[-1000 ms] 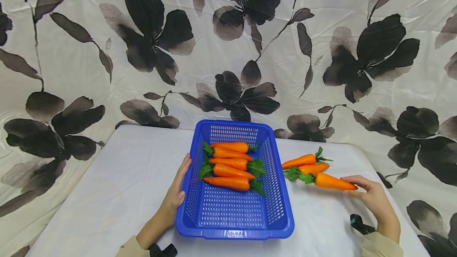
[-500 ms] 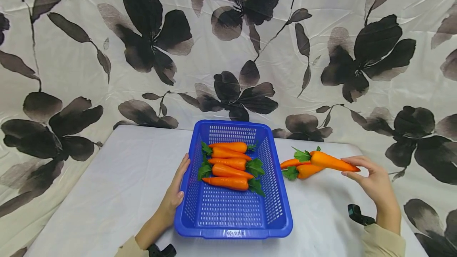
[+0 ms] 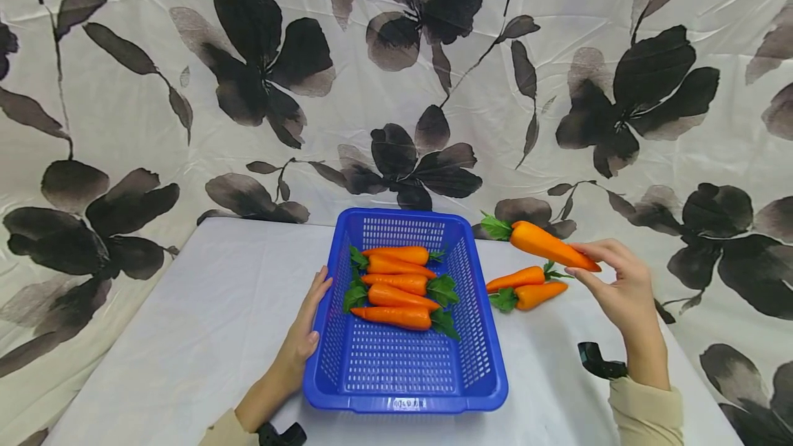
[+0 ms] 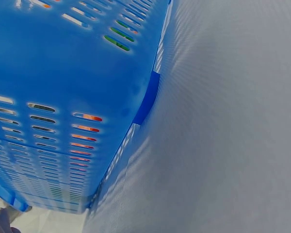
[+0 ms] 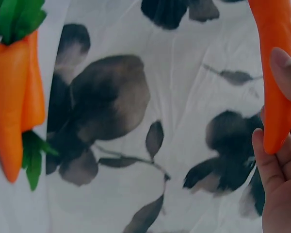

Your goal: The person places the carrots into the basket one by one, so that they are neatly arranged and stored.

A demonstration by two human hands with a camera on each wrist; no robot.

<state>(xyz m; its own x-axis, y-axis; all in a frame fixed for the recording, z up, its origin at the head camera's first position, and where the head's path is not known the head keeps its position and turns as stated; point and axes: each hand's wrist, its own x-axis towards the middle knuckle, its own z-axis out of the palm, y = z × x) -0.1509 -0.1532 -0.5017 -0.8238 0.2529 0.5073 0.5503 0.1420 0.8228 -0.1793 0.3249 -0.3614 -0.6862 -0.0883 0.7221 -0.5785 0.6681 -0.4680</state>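
My right hand (image 3: 622, 281) pinches a carrot (image 3: 545, 242) near its pointed end, holding it in the air with the leafy top toward the left. In the right wrist view, thumb and fingers close on the same carrot (image 5: 276, 73). Below it on the table lie two more carrots (image 3: 540, 296), side by side. A blue perforated basket (image 3: 405, 405) stands in the middle, with several carrots (image 3: 396, 284) in a row inside. My left hand (image 3: 303, 329) rests against the basket's left side, its fingers straight along the wall. The left wrist view shows the basket's outer wall (image 4: 63, 73).
The table (image 3: 204, 336) has a white cover. Behind it hangs a white cloth (image 3: 471, 122) printed with dark flowers. The two loose carrots lie close to the basket's right wall.
My right hand has lifted the carrot off the table beside the two others and carried it up and to the left. My left hand stays at the basket.
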